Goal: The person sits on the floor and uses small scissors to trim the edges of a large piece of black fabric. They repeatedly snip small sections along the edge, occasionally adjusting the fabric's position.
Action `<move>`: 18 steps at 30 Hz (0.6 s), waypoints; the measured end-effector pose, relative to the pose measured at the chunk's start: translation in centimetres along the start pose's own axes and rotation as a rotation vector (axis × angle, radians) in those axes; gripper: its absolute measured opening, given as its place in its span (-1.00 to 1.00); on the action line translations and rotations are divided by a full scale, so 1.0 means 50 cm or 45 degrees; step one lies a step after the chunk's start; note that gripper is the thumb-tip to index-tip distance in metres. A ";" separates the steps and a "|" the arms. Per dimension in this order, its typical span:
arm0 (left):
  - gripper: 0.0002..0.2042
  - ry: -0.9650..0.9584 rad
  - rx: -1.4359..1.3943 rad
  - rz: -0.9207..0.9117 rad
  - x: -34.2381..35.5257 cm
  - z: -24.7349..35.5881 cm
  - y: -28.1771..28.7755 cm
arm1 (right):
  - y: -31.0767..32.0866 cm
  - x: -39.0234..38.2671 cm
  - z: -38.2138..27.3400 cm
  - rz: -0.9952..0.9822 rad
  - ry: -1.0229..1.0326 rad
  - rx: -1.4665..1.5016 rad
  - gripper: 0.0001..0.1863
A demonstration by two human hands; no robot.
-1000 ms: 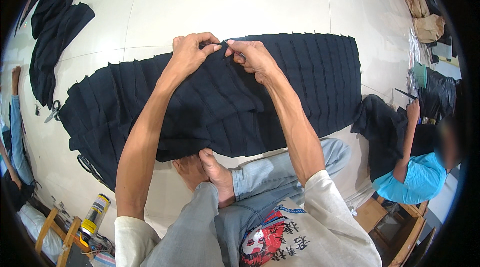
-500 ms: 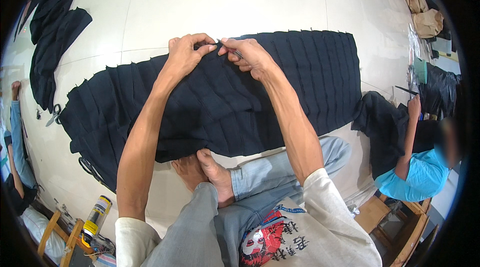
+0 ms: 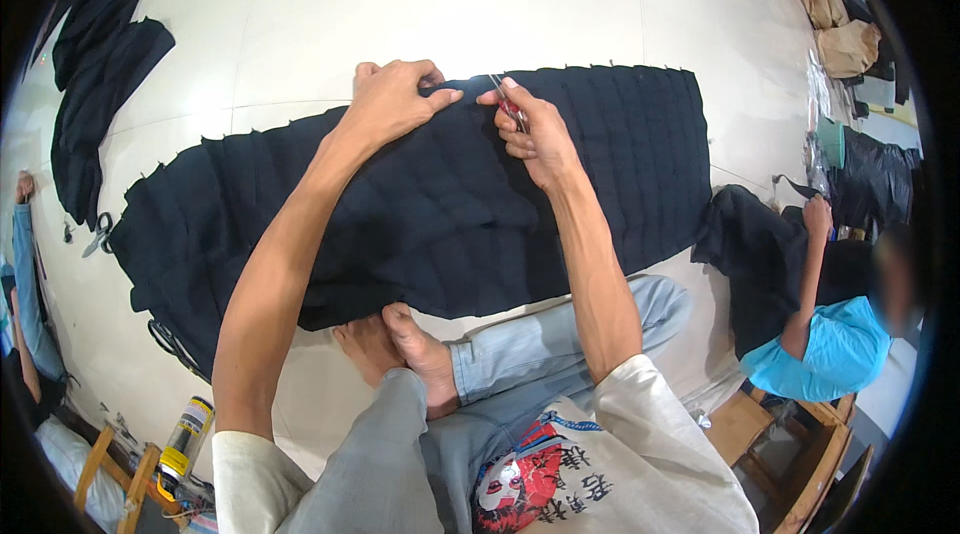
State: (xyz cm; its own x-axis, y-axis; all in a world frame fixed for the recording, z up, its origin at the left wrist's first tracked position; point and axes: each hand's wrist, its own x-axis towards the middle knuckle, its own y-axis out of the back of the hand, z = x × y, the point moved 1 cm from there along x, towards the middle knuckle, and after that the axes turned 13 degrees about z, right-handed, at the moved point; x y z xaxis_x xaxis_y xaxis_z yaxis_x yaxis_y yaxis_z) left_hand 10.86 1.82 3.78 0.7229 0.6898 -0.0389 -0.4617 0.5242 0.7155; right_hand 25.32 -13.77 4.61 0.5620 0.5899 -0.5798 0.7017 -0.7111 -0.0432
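Across the floor in front of me spreads a long black pleated cloth [image 3: 450, 224], its upper edge dotted with small thread ends or tufts. My left hand [image 3: 395, 102] pinches that upper edge near the middle, thumb on the near side. A little to the right, my right hand [image 3: 535, 134] is closed around small thread snips [image 3: 514, 116] with a red part at the grip. Their thin metal tips point up and left, just over the cloth's edge and apart from my left fingers.
Scissors [image 3: 100, 234] lie at the cloth's left end, with dark-handled ones [image 3: 172, 346] lower down. More black cloth [image 3: 100, 104] lies at upper left. A co-worker in a blue shirt [image 3: 820, 349] handles black fabric at right. A yellow-black can [image 3: 187, 439] stands lower left beside a wooden stool [image 3: 140, 489].
My right hand has moved right, away from my left hand, taking the snips off the edge. My left hand has shifted slightly right, still pinching the cloth. The co-worker's hand has lowered slightly.
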 end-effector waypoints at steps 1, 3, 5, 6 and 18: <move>-0.62 0.012 0.023 -0.019 0.011 0.008 -0.010 | 0.004 -0.001 0.000 0.002 -0.018 0.015 -0.56; -0.62 0.040 0.071 -0.056 0.027 0.019 -0.029 | 0.004 0.002 -0.001 -0.031 -0.041 -0.027 -0.56; -0.68 0.063 0.017 0.015 0.026 0.008 -0.049 | 0.001 0.002 -0.004 -0.040 -0.050 -0.086 -0.56; -0.71 0.077 -0.010 0.051 0.026 0.000 -0.056 | -0.002 0.003 -0.008 -0.036 -0.047 -0.126 -0.56; -0.76 0.134 -0.171 0.123 0.005 -0.002 -0.050 | -0.009 0.023 -0.027 -0.044 -0.111 -0.359 -0.54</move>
State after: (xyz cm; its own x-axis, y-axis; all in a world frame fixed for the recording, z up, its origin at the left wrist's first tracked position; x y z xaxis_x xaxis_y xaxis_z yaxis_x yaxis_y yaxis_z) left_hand 12.14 0.72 1.92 0.6173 0.7849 -0.0527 -0.5957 0.5101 0.6204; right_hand 26.23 -12.24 5.07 0.5043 0.5683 -0.6502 0.8209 -0.5492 0.1566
